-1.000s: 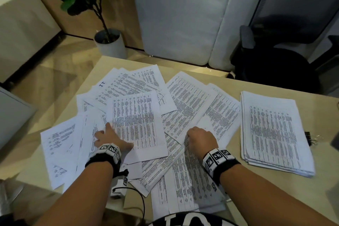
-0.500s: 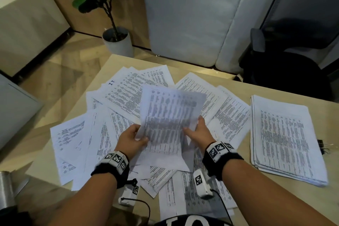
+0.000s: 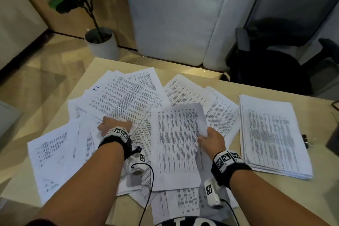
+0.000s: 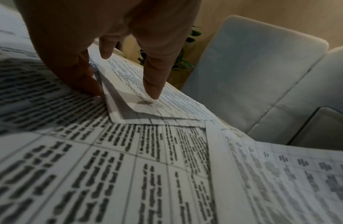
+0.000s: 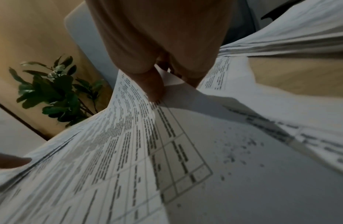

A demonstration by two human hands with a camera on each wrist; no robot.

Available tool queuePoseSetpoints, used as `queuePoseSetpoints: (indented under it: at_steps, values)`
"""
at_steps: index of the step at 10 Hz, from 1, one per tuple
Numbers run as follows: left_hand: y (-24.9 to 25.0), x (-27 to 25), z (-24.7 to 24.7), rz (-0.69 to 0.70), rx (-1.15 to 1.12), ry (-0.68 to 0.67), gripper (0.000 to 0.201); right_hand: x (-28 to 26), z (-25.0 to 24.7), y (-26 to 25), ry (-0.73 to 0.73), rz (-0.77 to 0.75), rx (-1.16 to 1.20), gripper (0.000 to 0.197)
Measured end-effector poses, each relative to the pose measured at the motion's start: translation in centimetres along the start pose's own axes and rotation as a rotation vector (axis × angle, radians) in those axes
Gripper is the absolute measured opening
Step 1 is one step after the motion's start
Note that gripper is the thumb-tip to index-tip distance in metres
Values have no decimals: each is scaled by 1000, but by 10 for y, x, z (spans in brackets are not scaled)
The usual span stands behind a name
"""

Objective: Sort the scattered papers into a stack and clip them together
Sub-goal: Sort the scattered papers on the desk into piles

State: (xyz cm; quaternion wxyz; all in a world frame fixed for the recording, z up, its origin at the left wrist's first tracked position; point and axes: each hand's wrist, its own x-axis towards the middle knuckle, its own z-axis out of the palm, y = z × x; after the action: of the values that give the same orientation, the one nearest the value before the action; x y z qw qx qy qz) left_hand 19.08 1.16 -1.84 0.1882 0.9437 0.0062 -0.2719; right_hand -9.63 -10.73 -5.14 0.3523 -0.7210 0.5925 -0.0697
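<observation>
Printed sheets lie scattered [image 3: 126, 97] over the pale wooden table [image 3: 322, 200]. My right hand [image 3: 205, 135] pinches one printed sheet [image 3: 176, 145] by its right edge and holds it above the pile. In the right wrist view the thumb [image 5: 155, 91] lies on top of that sheet [image 5: 128, 151]. My left hand [image 3: 113, 124] rests on the scattered papers at the left. Its forefinger [image 4: 153, 87] presses on the corner of a sheet [image 4: 166, 106], and its thumb [image 4: 86, 81] lies beside the raised edge. A neat stack [image 3: 275, 134] lies at the right, with a black binder clip [image 3: 308, 141] beside it.
Beyond the table's far edge stand a potted plant [image 3: 100, 42], a grey sofa [image 3: 183, 14] and a black office chair [image 3: 271, 68]. A dark object [image 3: 334, 139] sits at the table's right edge. Wrist-camera cables [image 3: 148, 185] hang over the near papers.
Both hands had lifted one sheet off the pile. My left hand has let go and dropped onto the papers at the left. My right hand alone carries the sheet rightward.
</observation>
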Motion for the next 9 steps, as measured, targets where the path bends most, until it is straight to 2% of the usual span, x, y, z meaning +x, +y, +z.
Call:
queuePoseSetpoints:
  at_steps: [1, 2, 3, 4, 5, 6, 7, 8, 9]
  values:
    - [9, 3, 9, 4, -79, 3, 93, -4, -8, 3, -40, -40, -41, 15]
    - [7, 39, 32, -4, -126, -32, 112, -5, -18, 5, -76, -35, 25, 14]
    - [2, 23, 29, 98, -260, 62, 91, -2, -27, 7, -50, -13, 140, 12]
    - [-8, -2, 20, 228, -251, 36, 39, 4, -34, 7, -22, 5, 287, 14]
    - [-27, -19, 17, 365, -212, -38, 32, 11, -37, 7, -42, 37, 461, 15]
    - [-52, -36, 18, 434, -290, -168, 31, 12, -35, 6, -69, 50, 546, 18]
    - [-73, -52, 19, 454, -360, -276, 29, 9, -27, 6, -88, 84, 577, 15]
    - [-90, -56, 28, 378, -459, -391, 32, 8, -18, 5, -62, 96, 623, 18]
    - [-101, -57, 31, 406, -329, -329, 25, 6, -11, 7, -51, 109, 597, 28]
